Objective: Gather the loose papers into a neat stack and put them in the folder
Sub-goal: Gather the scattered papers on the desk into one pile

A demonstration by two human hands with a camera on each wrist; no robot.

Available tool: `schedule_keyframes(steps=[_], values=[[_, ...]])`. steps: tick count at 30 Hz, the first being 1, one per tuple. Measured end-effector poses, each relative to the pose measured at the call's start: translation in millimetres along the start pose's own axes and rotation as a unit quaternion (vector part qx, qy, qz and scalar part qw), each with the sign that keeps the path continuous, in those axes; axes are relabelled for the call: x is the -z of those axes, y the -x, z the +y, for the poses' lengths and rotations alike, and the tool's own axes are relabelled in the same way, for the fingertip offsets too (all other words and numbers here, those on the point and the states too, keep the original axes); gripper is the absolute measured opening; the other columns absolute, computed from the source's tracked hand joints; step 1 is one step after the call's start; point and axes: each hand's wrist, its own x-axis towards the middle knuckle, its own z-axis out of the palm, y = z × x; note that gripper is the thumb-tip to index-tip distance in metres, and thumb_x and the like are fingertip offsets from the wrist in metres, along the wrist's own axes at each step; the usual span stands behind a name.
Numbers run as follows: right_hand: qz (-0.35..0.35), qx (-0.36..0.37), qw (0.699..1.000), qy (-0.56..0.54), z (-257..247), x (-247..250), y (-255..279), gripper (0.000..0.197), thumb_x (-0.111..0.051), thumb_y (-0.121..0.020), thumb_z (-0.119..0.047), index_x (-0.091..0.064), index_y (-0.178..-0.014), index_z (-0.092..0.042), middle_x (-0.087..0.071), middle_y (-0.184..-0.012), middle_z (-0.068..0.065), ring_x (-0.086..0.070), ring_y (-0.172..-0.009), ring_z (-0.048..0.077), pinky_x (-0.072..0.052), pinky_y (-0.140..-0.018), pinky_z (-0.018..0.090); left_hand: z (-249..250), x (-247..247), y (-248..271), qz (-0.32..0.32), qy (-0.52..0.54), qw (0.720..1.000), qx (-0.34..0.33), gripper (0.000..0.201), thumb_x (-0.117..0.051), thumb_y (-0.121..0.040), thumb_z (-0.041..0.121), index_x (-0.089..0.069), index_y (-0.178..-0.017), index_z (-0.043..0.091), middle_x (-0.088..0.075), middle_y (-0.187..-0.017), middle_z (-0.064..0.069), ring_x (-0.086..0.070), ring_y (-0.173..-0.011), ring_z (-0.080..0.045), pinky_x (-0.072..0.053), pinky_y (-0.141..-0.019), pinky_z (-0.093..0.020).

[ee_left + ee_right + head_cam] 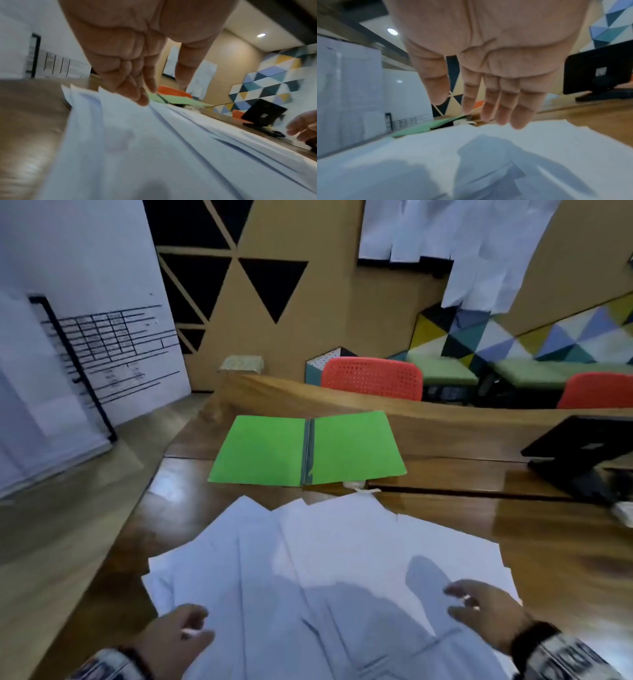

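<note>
Several loose white papers lie fanned and overlapping on the near part of the wooden table. Beyond them a green folder lies open and flat, with a grey spine down its middle. My left hand hovers over the papers' left edge, fingers straight and holding nothing. My right hand hovers over their right side, also with straight fingers. In the wrist views both palms face down just above the papers, and the folder shows beyond the fingertips.
A black stand with a dark screen sits on the table at the right. Red chairs stand behind the table's far edge. A small white object lies at the folder's near edge. The table's left edge drops to the floor.
</note>
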Motion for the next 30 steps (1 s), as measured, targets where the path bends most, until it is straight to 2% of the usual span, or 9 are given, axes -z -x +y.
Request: schedule_keyframes(steps=[2, 4, 8, 12, 17, 20, 25, 27, 30], values=[[0.030, -0.043, 0.999, -0.007, -8, -5, -25, 0.046, -0.067, -0.083, -0.026, -0.054, -0.127, -0.022, -0.052, -0.137, 0.004, -0.054, -0.119, 0.019, -0.040, -0.098, 0.022, 24, -22, -16, 0.009, 0.032, 0.999, 0.036, 0.047, -0.066, -0.080, 0.029, -0.052, -0.122, 0.014, -0.064, -0.116, -0.009, -0.059, -0.099, -0.021, -0.042, -0.085, -0.021], [0.026, -0.102, 0.994, -0.024, -13, -12, -42, 0.066, -0.067, -0.082, -0.029, -0.040, -0.139, -0.010, -0.042, -0.145, 0.012, -0.045, -0.129, 0.028, -0.038, -0.104, 0.032, 46, -36, -24, -0.012, 0.078, 0.993, 0.087, 0.066, -0.064, -0.080, 0.031, -0.038, -0.136, 0.006, -0.055, -0.131, -0.013, -0.054, -0.117, -0.026, -0.043, -0.099, -0.028], [0.005, -0.155, 0.987, -0.045, -31, -34, -48, 0.071, -0.063, -0.081, -0.028, -0.033, -0.142, -0.007, -0.045, -0.142, 0.016, -0.048, -0.125, 0.032, -0.043, -0.099, 0.036, 63, -55, -35, -0.006, 0.130, 0.983, 0.133, 0.061, -0.066, -0.078, 0.027, -0.046, -0.130, 0.000, -0.058, -0.126, -0.017, -0.056, -0.115, -0.029, -0.043, -0.091, -0.030], [-0.023, -0.104, 0.994, -0.023, -54, -60, -48, 0.052, -0.056, -0.087, -0.020, -0.043, -0.136, -0.009, -0.054, -0.132, 0.013, -0.055, -0.115, 0.027, -0.043, -0.093, 0.029, 71, -64, -36, -0.035, 0.214, 0.972, 0.089, 0.027, -0.069, -0.071, 0.031, -0.064, -0.082, 0.007, -0.064, -0.082, -0.010, -0.061, -0.076, -0.024, -0.050, -0.077, -0.032], [-0.087, -0.022, 0.994, -0.058, -69, -76, -33, 0.012, -0.060, -0.085, -0.016, -0.058, -0.084, -0.028, -0.057, -0.075, -0.008, -0.056, -0.082, 0.016, -0.046, -0.076, 0.023, 73, -65, -35, -0.042, 0.235, 0.970, 0.056, 0.024, -0.066, -0.080, 0.011, -0.049, -0.096, 0.006, -0.058, -0.099, -0.013, -0.053, -0.088, -0.022, -0.040, -0.077, -0.028], [-0.010, -0.096, 0.992, -0.082, -44, -64, -31, 0.021, -0.065, -0.081, -0.025, -0.065, -0.102, -0.026, -0.065, -0.097, 0.001, -0.060, -0.095, 0.022, -0.048, -0.088, 0.028, 63, -58, -33, -0.030, 0.212, 0.976, 0.047, 0.024, -0.064, -0.079, 0.005, -0.047, -0.097, 0.009, -0.056, -0.097, -0.011, -0.052, -0.086, -0.022, -0.039, -0.076, -0.028], [0.121, -0.350, 0.922, -0.115, 3, -42, -21, 0.086, -0.070, -0.074, -0.035, -0.025, -0.143, -0.013, -0.036, -0.138, 0.021, -0.044, -0.122, 0.040, -0.043, -0.094, 0.045, 40, -39, -33, -0.093, 0.186, 0.977, 0.051, 0.049, -0.074, -0.055, 0.011, -0.053, -0.100, 0.009, -0.061, -0.097, -0.012, -0.057, -0.084, -0.023, -0.042, -0.074, -0.028], [0.118, -0.364, 0.909, -0.168, 4, -45, -25, 0.086, -0.074, -0.074, -0.028, -0.024, -0.140, -0.004, -0.038, -0.137, 0.024, -0.049, -0.117, 0.041, -0.044, -0.079, 0.043, 35, -36, -33, -0.130, 0.182, 0.973, 0.054, 0.070, -0.074, -0.039, 0.021, -0.058, -0.106, 0.007, -0.066, -0.099, -0.012, -0.061, -0.083, -0.024, -0.048, -0.074, -0.030], [0.061, -0.303, 0.944, -0.111, 0, -50, -40, 0.070, -0.071, -0.078, -0.026, -0.042, -0.133, 0.006, -0.051, -0.132, 0.023, -0.053, -0.117, 0.037, -0.043, -0.087, 0.037, 30, -40, -40, -0.147, 0.192, 0.969, 0.050, 0.067, -0.076, -0.049, 0.033, -0.064, -0.109, 0.007, -0.070, -0.102, -0.011, -0.065, -0.091, -0.026, -0.050, -0.089, -0.036]])
